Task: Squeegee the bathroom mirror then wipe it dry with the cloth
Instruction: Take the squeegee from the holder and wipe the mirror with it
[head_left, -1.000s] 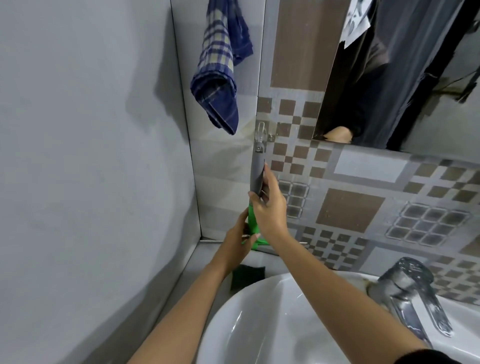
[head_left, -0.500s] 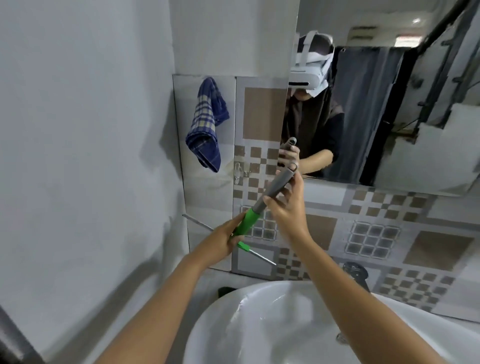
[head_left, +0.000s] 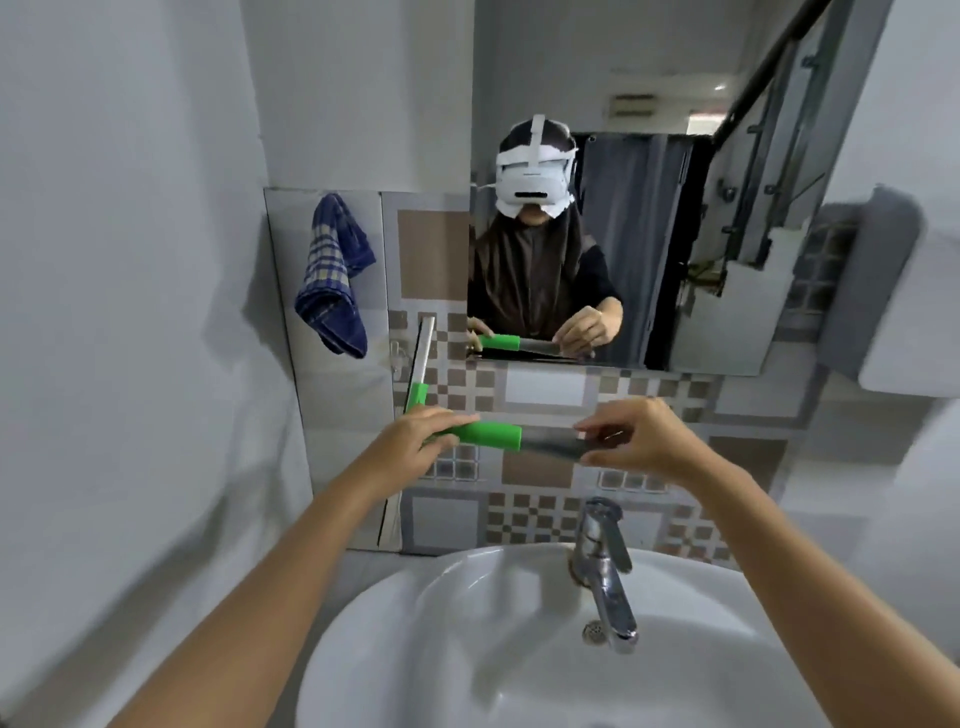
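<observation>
Now both hands hold the squeegee (head_left: 493, 436) below the mirror (head_left: 649, 249).
Its handle lies level, left to right: left hand (head_left: 415, 441) fingers grip the green end, right hand (head_left: 639, 441) fingers pinch the grey end. The blade stands upright at left; the cloth (head_left: 332, 275) hangs beyond.

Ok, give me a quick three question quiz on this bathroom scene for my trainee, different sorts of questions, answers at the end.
1. True or false: the squeegee is already pressed against the mirror.
2. Where is the blue checked cloth? A) in the sink B) hanging on the wall, left of the mirror C) in the right hand
3. Fill in: the left hand holds the squeegee at its ____ end, while the right hand holds the grey end.

Key: 1 false, it is held crosswise above the sink, below the mirror. 2 B. 3 green.
</observation>
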